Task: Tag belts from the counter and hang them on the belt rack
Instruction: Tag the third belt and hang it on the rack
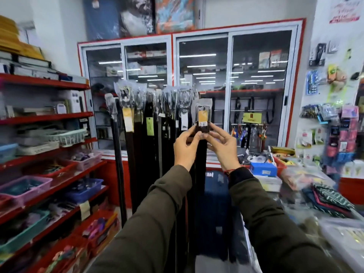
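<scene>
I hold a dark belt [201, 154] upright by its top end, and its strap hangs straight down between my forearms. Its buckle [203, 113] sits in a clear plastic sleeve with an orange tag inside. My left hand [186, 148] pinches the belt just below the buckle from the left. My right hand [221, 147] grips the same spot from the right. The belt rack [149, 95] stands right behind, with several dark belts hanging from it, their buckles in plastic and some with yellow or green tags.
Red shelves [47, 117] with baskets of small goods run along the left. A glass-door cabinet [228, 85] fills the back wall. The counter [295, 186] at right holds a blue box [263, 168], fabric and packets. A blue suitcase [213, 209] stands behind the belt.
</scene>
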A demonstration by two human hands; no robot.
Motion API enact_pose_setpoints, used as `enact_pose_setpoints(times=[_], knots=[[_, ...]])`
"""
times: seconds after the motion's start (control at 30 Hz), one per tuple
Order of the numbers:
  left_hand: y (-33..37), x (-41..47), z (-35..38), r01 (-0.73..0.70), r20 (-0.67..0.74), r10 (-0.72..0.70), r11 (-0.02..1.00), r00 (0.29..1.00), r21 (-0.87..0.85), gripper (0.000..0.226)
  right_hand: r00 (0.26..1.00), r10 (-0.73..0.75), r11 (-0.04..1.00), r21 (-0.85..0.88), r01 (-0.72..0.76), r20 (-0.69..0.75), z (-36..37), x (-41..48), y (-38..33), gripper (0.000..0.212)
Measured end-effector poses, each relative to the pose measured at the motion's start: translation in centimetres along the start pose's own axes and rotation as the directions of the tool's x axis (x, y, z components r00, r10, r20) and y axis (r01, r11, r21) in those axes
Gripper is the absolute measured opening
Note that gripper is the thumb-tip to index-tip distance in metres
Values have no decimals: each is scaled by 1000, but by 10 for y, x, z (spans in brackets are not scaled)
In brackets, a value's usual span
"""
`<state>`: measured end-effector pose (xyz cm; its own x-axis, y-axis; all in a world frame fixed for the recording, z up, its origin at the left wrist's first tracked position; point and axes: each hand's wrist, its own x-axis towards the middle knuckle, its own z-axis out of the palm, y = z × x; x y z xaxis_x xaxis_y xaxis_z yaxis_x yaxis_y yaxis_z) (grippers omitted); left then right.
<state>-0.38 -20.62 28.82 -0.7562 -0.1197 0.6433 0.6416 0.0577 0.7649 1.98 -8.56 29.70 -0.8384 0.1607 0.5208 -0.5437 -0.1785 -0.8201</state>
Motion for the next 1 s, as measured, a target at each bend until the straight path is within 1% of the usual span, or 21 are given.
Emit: enact_pose_setpoints(times=[0.1,0.2,0.33,0.43,0.6,0.77,0.83,0.9,1.0], knots=[[21,28,-5,-16,-60,12,998,998,-63,37,1000,8,996,83,-8,-8,16,18,-20,50],[34,47,-11,-61,-129,56,997,990,-37,35,1000,27,991,133,-26,-4,30,30,-35,51],[44,68,-16,-61,-164,52,997,985,-51,37,1000,2,994,113,1,-19,42,42,-48,48],[51,83,-14,-12,-166,-1,997,986,-81,38,999,6,996,91,-2,-44,46,54,-53,43],[46,97,-9,128,-112,-150,974,982,-186,38,997,25,1000,7,-24,-73,43,71,-51,39],[32,94,-6,187,-91,-214,952,973,-243,38,996,27,997,-66,-32,-79,39,79,-40,39],[27,95,-5,175,-94,-204,952,974,-251,39,998,8,996,-94,-15,-69,39,81,-36,39],[23,94,-5,135,-110,-161,969,981,-209,39,998,-23,988,-152,13,-63,37,83,-30,37],[14,90,-3,60,-122,-72,993,990,-103,37,989,-123,945,-315,92,-79,37,83,-16,34]])
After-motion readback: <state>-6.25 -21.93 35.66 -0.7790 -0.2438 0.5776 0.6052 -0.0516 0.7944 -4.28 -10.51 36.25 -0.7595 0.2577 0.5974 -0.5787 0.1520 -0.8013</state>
